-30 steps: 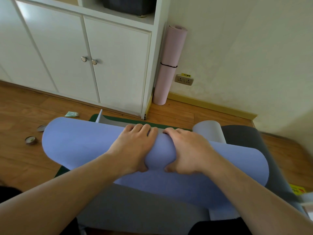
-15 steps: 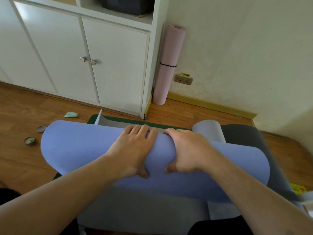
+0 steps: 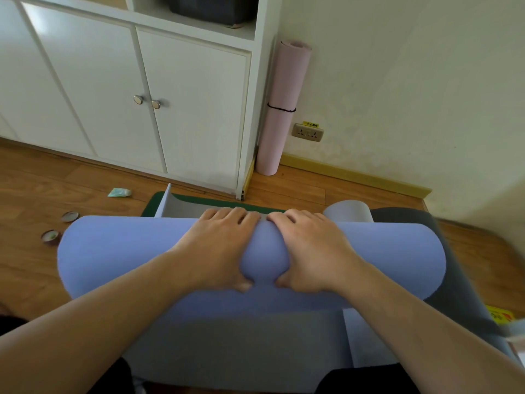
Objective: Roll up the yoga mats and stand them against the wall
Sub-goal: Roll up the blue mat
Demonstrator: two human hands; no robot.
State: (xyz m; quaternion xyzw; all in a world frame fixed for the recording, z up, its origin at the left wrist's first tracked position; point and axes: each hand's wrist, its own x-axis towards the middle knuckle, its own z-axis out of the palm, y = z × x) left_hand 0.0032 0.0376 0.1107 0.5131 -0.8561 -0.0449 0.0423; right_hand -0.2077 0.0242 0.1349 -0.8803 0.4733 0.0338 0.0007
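Head view shows both hands set side by side on top of a partly rolled blue mat (image 3: 127, 251) lying on the wooden floor (image 3: 42, 180). Left hand (image 3: 218, 245) and right hand (image 3: 309, 245) each wrap the roll, fingers curled over its far side and thumbs pressed into its near side. The roll's long axis runs left to right, across the line of the forearms, so it appears set to advance away from the person, toward the cabinet (image 3: 184, 109). Both hands sit near the roll's middle, about equally close. A short flat stretch of mat lies beyond the fingers. A pink mat (image 3: 281, 109), already rolled and banded, stands upright against the wall (image 3: 397, 81) in the corner beside the cabinet.
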